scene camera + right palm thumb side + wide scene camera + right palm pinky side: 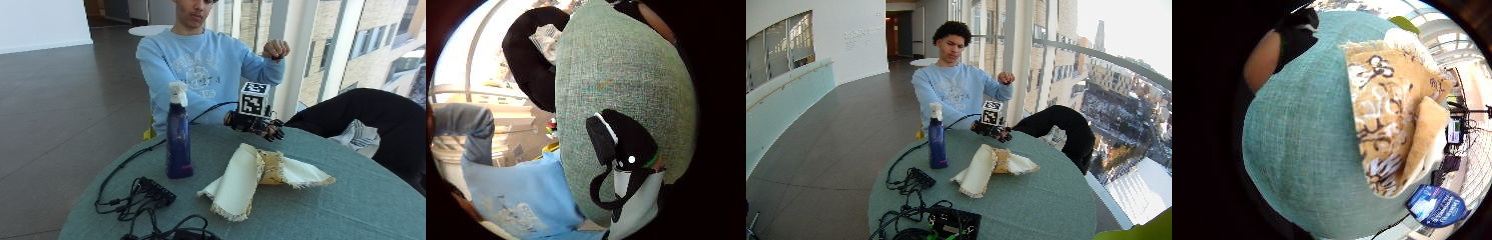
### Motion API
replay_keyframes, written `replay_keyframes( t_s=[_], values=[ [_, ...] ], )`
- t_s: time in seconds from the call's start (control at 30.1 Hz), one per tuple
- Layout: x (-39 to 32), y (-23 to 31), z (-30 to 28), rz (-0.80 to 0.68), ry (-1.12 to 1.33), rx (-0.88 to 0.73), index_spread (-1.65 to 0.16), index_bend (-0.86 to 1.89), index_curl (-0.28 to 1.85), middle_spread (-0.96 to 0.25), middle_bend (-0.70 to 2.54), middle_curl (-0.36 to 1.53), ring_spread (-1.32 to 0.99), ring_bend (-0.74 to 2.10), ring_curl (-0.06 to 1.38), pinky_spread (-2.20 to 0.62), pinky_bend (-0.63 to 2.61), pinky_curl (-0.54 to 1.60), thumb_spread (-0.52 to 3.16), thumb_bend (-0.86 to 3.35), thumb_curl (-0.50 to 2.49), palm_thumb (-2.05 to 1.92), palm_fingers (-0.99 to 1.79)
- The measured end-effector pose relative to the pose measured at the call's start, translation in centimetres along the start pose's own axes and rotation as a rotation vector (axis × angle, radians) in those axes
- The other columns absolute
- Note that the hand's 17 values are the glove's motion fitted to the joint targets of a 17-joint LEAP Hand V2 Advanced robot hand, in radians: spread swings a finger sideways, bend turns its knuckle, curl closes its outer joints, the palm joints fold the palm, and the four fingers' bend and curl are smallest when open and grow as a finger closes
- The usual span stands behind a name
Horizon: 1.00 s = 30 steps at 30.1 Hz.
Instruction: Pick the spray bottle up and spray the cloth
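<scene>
Right hand hovering above bench, fingers loosely curled, grasping nothing. Bottle upright on bench, apart from hand; crumpled cloth lying beside bottle.

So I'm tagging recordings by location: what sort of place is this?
Probably an upper-floor corridor of a modern building: tall windows overlook a city, a long tiled floor runs behind, and the round table stands beside the glass.

Bare table btwn right hand & spray bottle; cables beside
</scene>
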<state>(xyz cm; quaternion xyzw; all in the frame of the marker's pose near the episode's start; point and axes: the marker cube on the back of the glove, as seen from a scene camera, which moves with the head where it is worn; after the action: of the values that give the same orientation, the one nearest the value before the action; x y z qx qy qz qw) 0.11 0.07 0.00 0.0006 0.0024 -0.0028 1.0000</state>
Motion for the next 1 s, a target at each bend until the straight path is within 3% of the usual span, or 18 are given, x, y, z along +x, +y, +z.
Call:
replay_keyframes(
  t_s=[0.4,0.73,1.0],
  values=[
    [0.4,0.2,0.1,0.012,-0.004,-0.004,-0.4,0.15,0.16,-0.06,0.35,0.2,-0.03,0.29,0.16,0.2,0.33,0.19,0.93,0.26,0.13,0.49,0.46],
    [0.8,0.7,-0.3,0.018,0.002,-0.01,-0.43,0.15,0.2,-0.07,0.34,0.26,-0.03,0.29,0.2,0.22,0.31,0.24,1.1,0.21,0.16,0.52,0.46],
    [1.8,5.8,-3.2,0.034,0.009,0.049,-0.45,0.11,0.21,-0.07,0.3,0.28,-0.03,0.3,0.22,0.23,0.33,0.27,1.13,0.16,0.18,0.53,0.42]
  ],
)
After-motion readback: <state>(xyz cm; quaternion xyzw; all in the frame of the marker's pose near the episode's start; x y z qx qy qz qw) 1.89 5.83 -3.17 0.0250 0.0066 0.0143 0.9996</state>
